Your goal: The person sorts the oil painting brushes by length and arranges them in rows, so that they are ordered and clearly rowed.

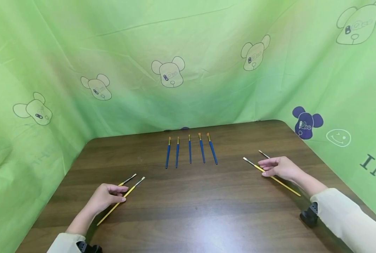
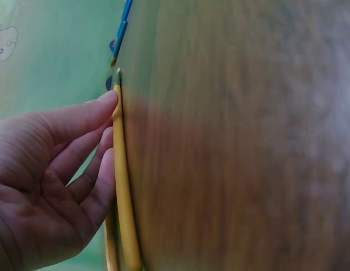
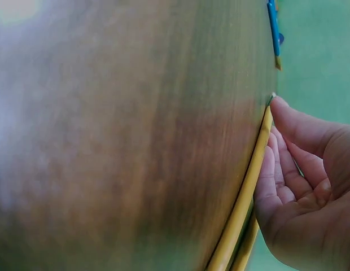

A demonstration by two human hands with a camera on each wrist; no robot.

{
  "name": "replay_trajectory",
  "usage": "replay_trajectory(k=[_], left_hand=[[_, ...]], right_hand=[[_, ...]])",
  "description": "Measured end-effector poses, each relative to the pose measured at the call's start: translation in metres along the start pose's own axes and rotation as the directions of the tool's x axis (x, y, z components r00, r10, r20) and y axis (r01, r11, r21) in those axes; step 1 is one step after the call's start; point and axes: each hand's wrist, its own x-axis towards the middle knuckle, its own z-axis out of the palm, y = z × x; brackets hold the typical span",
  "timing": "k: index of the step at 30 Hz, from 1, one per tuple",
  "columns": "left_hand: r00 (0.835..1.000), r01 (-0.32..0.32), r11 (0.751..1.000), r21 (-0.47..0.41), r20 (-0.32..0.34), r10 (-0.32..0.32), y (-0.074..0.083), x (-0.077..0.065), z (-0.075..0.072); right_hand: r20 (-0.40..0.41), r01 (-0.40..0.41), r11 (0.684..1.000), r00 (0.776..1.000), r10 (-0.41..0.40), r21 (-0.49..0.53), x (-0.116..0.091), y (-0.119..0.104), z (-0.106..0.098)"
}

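Yel brushes (image 2: 123, 178), blu brushes (image 1: 190, 151), brn woodgrain tbl (image 1: 188, 196), grn bear-print cloth (image 1: 127, 44)

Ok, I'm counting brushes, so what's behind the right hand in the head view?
Behind the right hand, a second brush shows only its tip end; the hand covers its handle there. Anything lying fully behind is hidden.

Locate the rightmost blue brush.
In the head view, the rightmost blue brush lies just right of centre, toward the far edge of the table, with another blue brush close on its left and the right hand farther off to its right.
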Motion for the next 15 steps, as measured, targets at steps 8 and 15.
replay_trajectory(k=[8, 15], left_hand=[[0.999, 0.042, 0.999, 0.008, -0.006, -0.042, 0.0021, -0.0006, 0.0011], [0.999, 0.053, 0.998, -0.019, -0.004, -0.053, 0.0033, -0.0018, 0.0027]], right_hand=[[0.003, 0.008, 1.0, 1.0, -0.008, 0.018, -0.0005, -0.0016, 0.0007], [-0.004, 0.015, 1.0, 1.0, -0.015, 0.007, -0.0012, -0.0024, 0.0001]])
